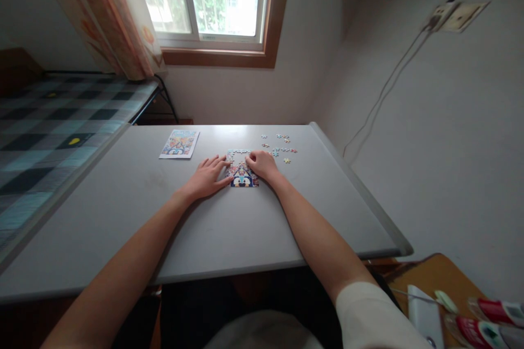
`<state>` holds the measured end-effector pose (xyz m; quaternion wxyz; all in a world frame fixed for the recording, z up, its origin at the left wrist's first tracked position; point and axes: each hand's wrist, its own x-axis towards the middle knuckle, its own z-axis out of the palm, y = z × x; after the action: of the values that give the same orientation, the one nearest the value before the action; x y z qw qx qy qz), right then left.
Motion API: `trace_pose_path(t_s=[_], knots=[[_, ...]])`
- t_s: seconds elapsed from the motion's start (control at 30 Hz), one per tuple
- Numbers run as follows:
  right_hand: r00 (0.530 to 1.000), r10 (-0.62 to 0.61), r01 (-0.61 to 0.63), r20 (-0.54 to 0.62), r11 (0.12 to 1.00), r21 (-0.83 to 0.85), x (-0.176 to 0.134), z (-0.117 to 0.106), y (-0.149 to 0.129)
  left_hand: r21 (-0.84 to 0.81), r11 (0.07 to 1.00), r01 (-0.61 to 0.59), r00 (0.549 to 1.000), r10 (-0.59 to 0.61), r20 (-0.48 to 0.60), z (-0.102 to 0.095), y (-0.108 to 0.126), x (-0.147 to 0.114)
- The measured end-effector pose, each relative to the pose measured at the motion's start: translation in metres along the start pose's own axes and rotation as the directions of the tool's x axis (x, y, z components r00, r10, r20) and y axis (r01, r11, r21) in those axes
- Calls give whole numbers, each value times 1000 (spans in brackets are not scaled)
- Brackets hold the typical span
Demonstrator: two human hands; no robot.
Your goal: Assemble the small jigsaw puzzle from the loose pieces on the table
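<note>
A partly assembled jigsaw puzzle (242, 179) lies flat on the grey table, with a gap inside its upper part. My left hand (208, 175) rests with fingers spread along the puzzle's left side, fingertips touching its edge. Over the right side of the puzzle is my right hand (262, 164), its fingers curled and pinched together at the gap. Whatever those fingers hold, if anything, is too small and hidden to make out. Several loose puzzle pieces (287, 161) are scattered just beyond and to the right of my right hand.
A printed picture sheet (179, 144) lies on the table (196, 240) left of the puzzle. A bed (73, 109) stands at the left, and a wall borders the right. Bottles (478, 331) and a white device (424, 313) sit on a wooden surface at lower right.
</note>
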<state>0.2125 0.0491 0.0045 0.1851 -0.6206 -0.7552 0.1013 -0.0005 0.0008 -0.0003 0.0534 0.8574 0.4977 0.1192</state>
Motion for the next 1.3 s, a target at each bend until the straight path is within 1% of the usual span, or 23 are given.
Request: trace_pose_path(t_s=[0.77, 1.1, 1.3], knots=[[1000, 0, 0, -9, 1000, 8, 0, 2, 0, -20, 1000, -2, 1000, 2, -8, 1, -2, 0], [1000, -6, 6, -14, 1000, 9, 0, 2, 1, -20, 1000, 9, 1000, -9, 6, -1, 1, -1], [1000, -1, 1, 0, 1000, 7, -1, 0, -1, -17, 1000, 7, 1000, -7, 5, 0, 0, -1]])
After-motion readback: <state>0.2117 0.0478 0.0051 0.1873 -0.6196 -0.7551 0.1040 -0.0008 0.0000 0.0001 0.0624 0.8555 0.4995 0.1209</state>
